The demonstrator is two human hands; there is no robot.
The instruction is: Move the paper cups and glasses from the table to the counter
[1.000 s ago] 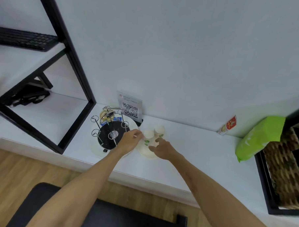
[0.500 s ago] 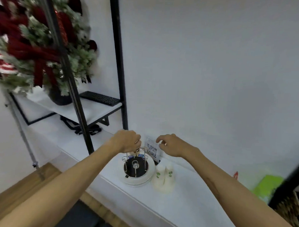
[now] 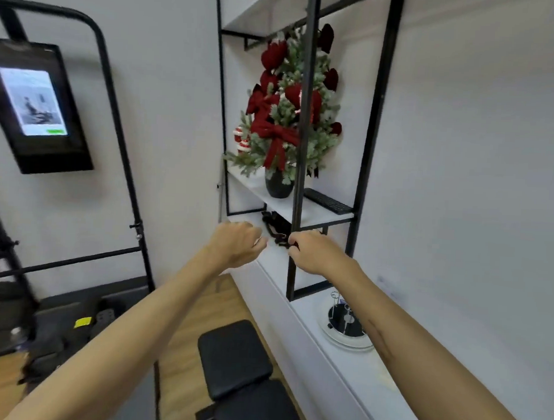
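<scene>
1. A white wall (image 3: 462,154) fills the right side and back of the view, with a black metal shelf frame (image 3: 305,115) standing against it.
2. A long white desk (image 3: 335,371) runs along the wall from the lower right toward the shelf frame.
3. On the left, a black tubular stand (image 3: 114,123) rises beside a dark wall screen (image 3: 36,104) that shows a lit picture.
4. A black padded bench (image 3: 240,367) stands on the wooden floor (image 3: 184,348) just beside the desk.
5. A decorated plant with red bows (image 3: 286,115) sits in a dark pot (image 3: 278,186) on a white shelf (image 3: 313,211) inside the frame; a black keyboard (image 3: 328,202) lies on the same shelf to the right of the pot.
6. Both bare forearms reach forward at mid-frame, well above the desk.
7. The left hand (image 3: 236,243) is loosely curled and holds nothing.
8. The right hand (image 3: 312,251) is also curled, close to the left, in front of the frame's upright; nothing can be seen in it.
9. A white round tray with a black wire cup rack (image 3: 344,320) rests on the desk under the right forearm, partly hidden by it.
10. The paper cups are not visible; a blurred pale shape (image 3: 386,373) lies on the desk beside the right forearm, too unclear to name.
</scene>
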